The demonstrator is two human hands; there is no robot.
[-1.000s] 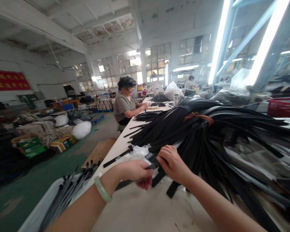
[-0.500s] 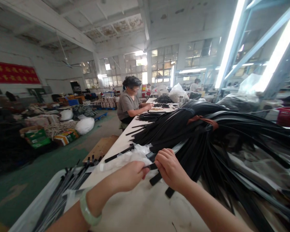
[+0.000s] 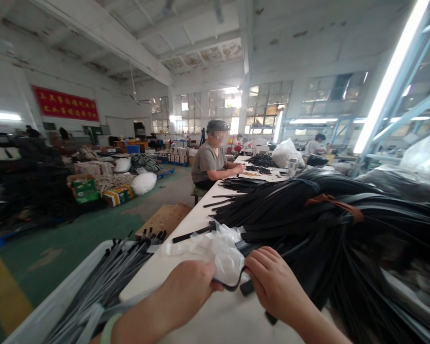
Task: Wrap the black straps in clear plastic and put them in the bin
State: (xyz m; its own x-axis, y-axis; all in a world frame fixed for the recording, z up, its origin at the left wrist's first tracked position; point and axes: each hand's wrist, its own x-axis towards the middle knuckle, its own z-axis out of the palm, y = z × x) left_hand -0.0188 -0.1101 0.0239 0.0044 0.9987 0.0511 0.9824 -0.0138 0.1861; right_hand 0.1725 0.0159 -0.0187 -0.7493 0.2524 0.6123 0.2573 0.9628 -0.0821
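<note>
Between my two hands a thin black strap (image 3: 232, 288) sags in a short curve over the white table. My left hand (image 3: 189, 289) is closed, pinching one side of the strap between thumb and fingers. On the other side, my right hand (image 3: 277, 282) is closed on the same strap, its fingers curled over. Crumpled white translucent film (image 3: 226, 248) lies just beyond the hands. To the right spreads a large bundle of long black straps (image 3: 290, 200), bound with a reddish-brown tie (image 3: 335, 205). Some loose strap ends lie partly under my right hand.
A pale bin (image 3: 57, 301) filled with black and grey strips (image 3: 111, 272) stands left of the table (image 3: 148, 272). Cardboard (image 3: 165, 220) lies on the floor behind it. A co-worker in a grey shirt (image 3: 208, 162) sits along the table's far left edge, near small black pieces (image 3: 260, 165).
The view has swung left, so the scene appears farther right. My hands have moved apart slightly, and the strap between them now hangs in a visible curve.
</note>
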